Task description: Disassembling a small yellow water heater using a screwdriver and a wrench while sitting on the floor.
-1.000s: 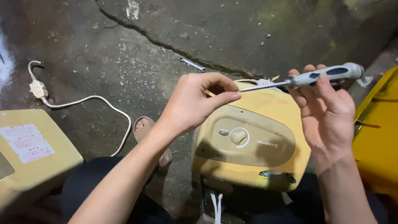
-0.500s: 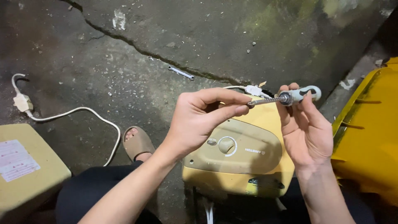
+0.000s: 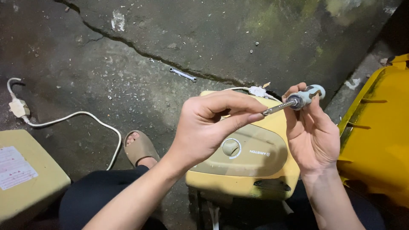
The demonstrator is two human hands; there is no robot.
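My right hand holds a screwdriver up in the air over the far right corner of the yellowed appliance that rests between my knees. The fingers wrap the grey-blue handle, thumb across it, closed tight. My left hand comes in from the left, with thumb and forefinger pinched together right at the tip of the shaft. I cannot tell if a bit or screw sits between them, it's too small and hidden.

Risks, as I judge them:
- The pinch at the tip is light. If whatever is there is loose, it can drop onto the rough concrete floor and get lost among the grit or in the crack on the far side.
- The shaft points straight at my left fingertips. A push from the right hand could jab them.
- Both hands are off the appliance and it looks only propped, so a knee shift could tip it toward me.
- A white cable runs on the floor at left, near my sandalled foot. Catching it would drag its plug around.
- The light is dim, so seating the tip by feel may go crooked.

A small spanner lies on the far floor, well apart from both hands. A yellow bin stands close at right, a pale box near left.
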